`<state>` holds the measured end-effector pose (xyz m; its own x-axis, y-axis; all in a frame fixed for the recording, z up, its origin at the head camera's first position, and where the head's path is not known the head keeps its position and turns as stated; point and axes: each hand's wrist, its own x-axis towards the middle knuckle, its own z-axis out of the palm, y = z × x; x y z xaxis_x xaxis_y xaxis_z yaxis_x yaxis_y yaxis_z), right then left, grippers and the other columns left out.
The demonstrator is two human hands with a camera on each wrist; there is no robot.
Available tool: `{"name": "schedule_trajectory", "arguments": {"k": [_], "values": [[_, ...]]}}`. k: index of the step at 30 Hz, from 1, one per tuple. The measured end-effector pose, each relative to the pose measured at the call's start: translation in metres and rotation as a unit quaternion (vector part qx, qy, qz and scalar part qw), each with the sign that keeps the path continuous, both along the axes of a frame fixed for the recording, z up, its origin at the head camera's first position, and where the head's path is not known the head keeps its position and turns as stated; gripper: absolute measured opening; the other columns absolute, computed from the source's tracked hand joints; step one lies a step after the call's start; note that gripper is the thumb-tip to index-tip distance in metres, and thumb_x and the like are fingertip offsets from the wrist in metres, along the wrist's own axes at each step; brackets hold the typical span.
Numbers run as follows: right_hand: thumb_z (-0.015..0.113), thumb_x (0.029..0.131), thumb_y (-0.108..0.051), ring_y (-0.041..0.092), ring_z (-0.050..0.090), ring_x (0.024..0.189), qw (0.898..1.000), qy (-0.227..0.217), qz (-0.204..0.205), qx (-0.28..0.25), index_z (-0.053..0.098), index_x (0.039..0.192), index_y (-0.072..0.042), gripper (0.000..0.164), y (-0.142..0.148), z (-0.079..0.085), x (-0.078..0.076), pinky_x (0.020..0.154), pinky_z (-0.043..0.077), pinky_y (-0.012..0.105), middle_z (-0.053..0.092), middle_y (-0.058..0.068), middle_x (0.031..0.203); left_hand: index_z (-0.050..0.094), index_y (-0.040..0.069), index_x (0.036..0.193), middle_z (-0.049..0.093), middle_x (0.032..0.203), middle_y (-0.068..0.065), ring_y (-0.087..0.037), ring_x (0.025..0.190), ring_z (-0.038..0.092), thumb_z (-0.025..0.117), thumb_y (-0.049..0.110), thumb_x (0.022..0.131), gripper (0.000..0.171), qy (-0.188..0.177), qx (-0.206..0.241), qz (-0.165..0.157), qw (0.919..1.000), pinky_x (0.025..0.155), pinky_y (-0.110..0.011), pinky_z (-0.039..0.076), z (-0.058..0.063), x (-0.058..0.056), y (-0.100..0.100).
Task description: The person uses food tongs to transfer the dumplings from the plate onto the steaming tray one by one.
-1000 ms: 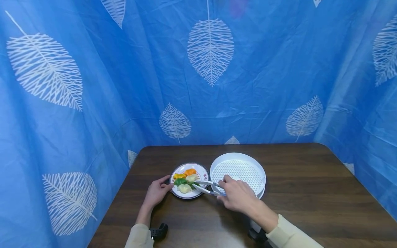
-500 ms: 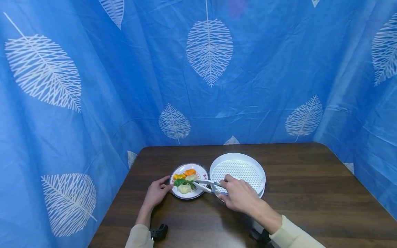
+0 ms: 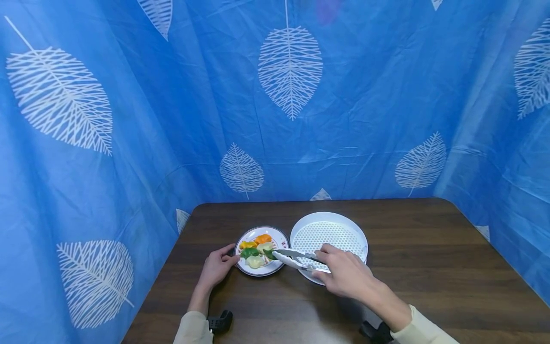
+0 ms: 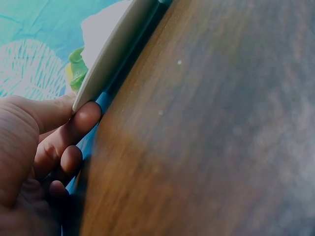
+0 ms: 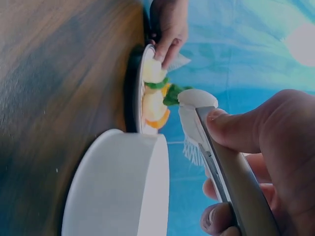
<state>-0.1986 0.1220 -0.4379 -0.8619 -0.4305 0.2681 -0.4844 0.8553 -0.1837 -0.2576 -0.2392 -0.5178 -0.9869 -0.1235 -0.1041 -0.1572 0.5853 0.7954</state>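
Toward the left edge of the worktop (image 3: pixel 429 267), the left hand (image 3: pixel 216 265) pinches a plate (image 3: pixel 258 273), while the right hand (image 3: pixel 349 273) grips tongs (image 3: pixel 287 260) pointing left to a green piece (image 5: pixel 172 95).

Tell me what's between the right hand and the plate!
The tongs, with part of the white basket underneath; the head view shows this.

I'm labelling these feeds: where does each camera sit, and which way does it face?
Head: worn on the head, facing forward and down at the plate and white tray; left hand, right hand and sleeves show.
Left wrist: on that wrist, facing the plate's edge and table; left hand shows.
Right wrist: on that wrist, facing along the tongs; both hands show.
Shared: head and right wrist both show plate, tray and tongs.
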Motion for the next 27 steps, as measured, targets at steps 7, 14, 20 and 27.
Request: {"name": "schedule_trajectory", "arguments": {"k": [7,14,20,27], "values": [[0.071,0.078,-0.048,0.007,0.054,0.067,1.0,-0.009,-0.02,0.016,0.067,0.115,-0.023,0.046,0.016,0.005,0.0,0.058,0.045,0.026,0.063,-0.008,0.108,0.054,0.022,0.134,0.044,0.057,0.001,-0.018,0.053,0.044,0.066,0.035,0.087,0.05,0.0,-0.007,0.002,1.0,0.052,-0.026,0.035,-0.001,0.0,0.0],[0.071,0.078,-0.048,0.008,0.058,0.069,1.0,0.003,-0.025,0.017,0.066,0.117,-0.024,0.046,0.034,0.005,-0.003,0.053,0.042,0.024,0.063,-0.008,0.111,0.054,0.022,0.134,0.045,0.057,0.0,-0.018,0.054,0.045,0.065,0.035,0.088,0.05,-0.002,-0.008,0.003,1.0,0.053,-0.027,0.035,-0.002,-0.001,0.0],[0.071,0.079,-0.045,0.005,0.047,0.059,0.999,-0.005,-0.036,0.008,0.065,0.118,-0.022,0.046,0.051,0.005,-0.006,0.048,0.034,0.022,0.062,-0.006,0.111,0.054,0.022,0.134,0.045,0.058,0.0,-0.019,0.054,0.046,0.065,0.034,0.088,0.049,-0.006,-0.007,0.004,1.0,0.053,-0.027,0.036,-0.002,-0.001,0.0],[0.071,0.08,-0.042,0.007,0.047,0.06,0.999,-0.022,-0.045,0.013,0.064,0.119,-0.019,0.046,0.066,0.0,-0.009,0.049,0.035,0.024,0.063,-0.002,0.112,0.053,0.022,0.135,0.045,0.058,0.0,-0.019,0.056,0.046,0.065,0.035,0.088,0.05,-0.006,-0.01,0.004,0.9999,0.054,-0.027,0.037,-0.001,-0.001,0.001]]}}
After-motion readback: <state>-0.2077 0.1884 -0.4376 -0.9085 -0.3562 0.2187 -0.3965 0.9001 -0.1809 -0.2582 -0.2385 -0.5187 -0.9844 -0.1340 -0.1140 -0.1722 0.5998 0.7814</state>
